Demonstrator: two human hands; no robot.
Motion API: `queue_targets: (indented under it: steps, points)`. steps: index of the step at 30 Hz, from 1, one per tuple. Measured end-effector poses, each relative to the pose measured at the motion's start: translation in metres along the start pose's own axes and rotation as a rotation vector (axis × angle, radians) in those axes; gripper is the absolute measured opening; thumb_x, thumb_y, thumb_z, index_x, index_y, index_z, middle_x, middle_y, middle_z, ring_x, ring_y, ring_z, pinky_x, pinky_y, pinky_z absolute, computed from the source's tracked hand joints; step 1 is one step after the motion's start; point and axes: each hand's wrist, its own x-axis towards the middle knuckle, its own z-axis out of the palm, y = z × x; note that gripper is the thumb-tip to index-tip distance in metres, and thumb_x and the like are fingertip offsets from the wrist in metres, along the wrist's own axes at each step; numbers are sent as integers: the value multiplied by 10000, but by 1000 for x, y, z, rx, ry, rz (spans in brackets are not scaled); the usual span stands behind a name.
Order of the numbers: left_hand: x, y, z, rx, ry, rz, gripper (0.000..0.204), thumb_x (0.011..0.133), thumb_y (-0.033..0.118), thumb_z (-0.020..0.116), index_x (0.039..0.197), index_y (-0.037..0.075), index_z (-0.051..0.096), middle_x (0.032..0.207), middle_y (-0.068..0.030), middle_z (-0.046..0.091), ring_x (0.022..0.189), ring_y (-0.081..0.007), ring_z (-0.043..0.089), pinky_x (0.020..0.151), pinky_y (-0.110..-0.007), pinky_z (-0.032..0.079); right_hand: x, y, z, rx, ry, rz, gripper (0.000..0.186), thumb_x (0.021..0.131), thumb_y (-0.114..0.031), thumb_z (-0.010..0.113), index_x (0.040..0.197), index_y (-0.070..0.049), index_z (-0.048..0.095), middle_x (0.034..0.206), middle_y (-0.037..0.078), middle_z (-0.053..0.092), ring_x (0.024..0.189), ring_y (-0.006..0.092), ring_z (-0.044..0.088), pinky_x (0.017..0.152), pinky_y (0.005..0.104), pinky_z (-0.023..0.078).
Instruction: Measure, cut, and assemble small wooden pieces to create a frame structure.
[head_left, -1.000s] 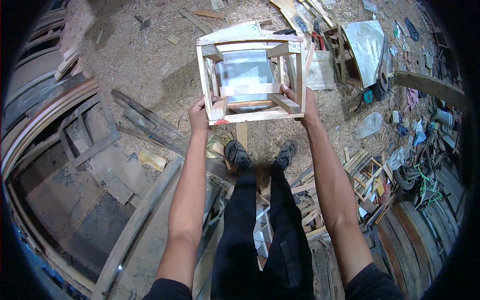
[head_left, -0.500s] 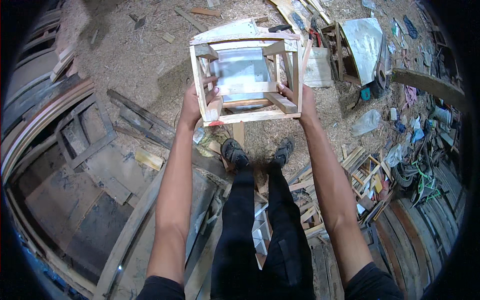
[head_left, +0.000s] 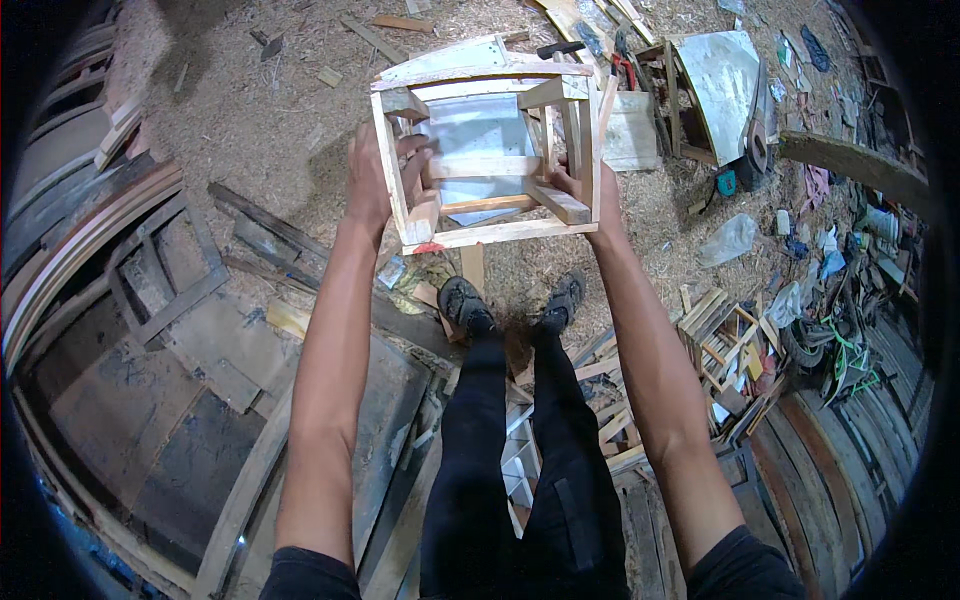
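A small box-like wooden frame [head_left: 515,235] of pale slats is held out above the floor in front of me. It has open sides, a curved top rail and a red mark at its near left corner. My left hand [head_left: 370,180] is at the left upright, closed about it, with fingertips showing inside the frame. My right hand [head_left: 603,205] grips the right upright, its thumb inside by the slanting inner slat. A pale grey sheet [head_left: 480,130] shows through the frame; whether it is fixed to it I cannot tell.
Beyond the frame lie a hammer [head_left: 560,48] and red-handled pliers [head_left: 622,68]. A second wooden piece with a pale panel [head_left: 715,85] stands at the far right. Scrap slats [head_left: 715,345] are piled right of my feet; dark boards [head_left: 240,340] lie left. Wood shavings cover the floor.
My left hand has shifted outward and its thumb no longer rests on the near slat. The frame has moved slightly left and tilted a little.
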Motion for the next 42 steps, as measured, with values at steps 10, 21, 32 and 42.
queue_targets:
  steps: [10, 21, 32, 42]
  points:
    - [33, -5, 9, 326, -302, 485, 273, 827, 337, 669, 978, 117, 729, 1012, -49, 703, 1021, -222, 631, 1017, -431, 372, -2, 15, 2, 57, 58, -3, 301, 833, -188, 803, 963, 46, 666, 802, 85, 709, 705, 129, 651, 654, 293, 526]
    - [35, 1, 12, 510, -367, 477, 152, 763, 228, 665, 863, 139, 737, 938, -17, 705, 1174, -251, 551, 1071, -473, 286, -9, 13, 2, 74, 42, 25, 310, 827, -205, 822, 948, 49, 691, 820, 81, 723, 702, 125, 652, 639, 303, 529]
    - [11, -1, 7, -80, -203, 108, 243, 879, 204, 668, 1105, 130, 717, 1157, -117, 683, 1111, -322, 590, 1057, -431, 445, -7, 19, 6, 110, 126, -18, 237, 881, -212, 780, 908, -1, 676, 771, 10, 650, 666, 79, 571, 593, 261, 480]
    - [-8, 10, 12, -423, 345, 5, 191, 879, 123, 682, 1044, 32, 715, 1019, -117, 676, 960, -234, 654, 849, -345, 525, -3, 44, -4, 356, 162, 14, 228, 901, -231, 765, 899, -26, 663, 733, -33, 602, 639, 50, 538, 556, 227, 433]
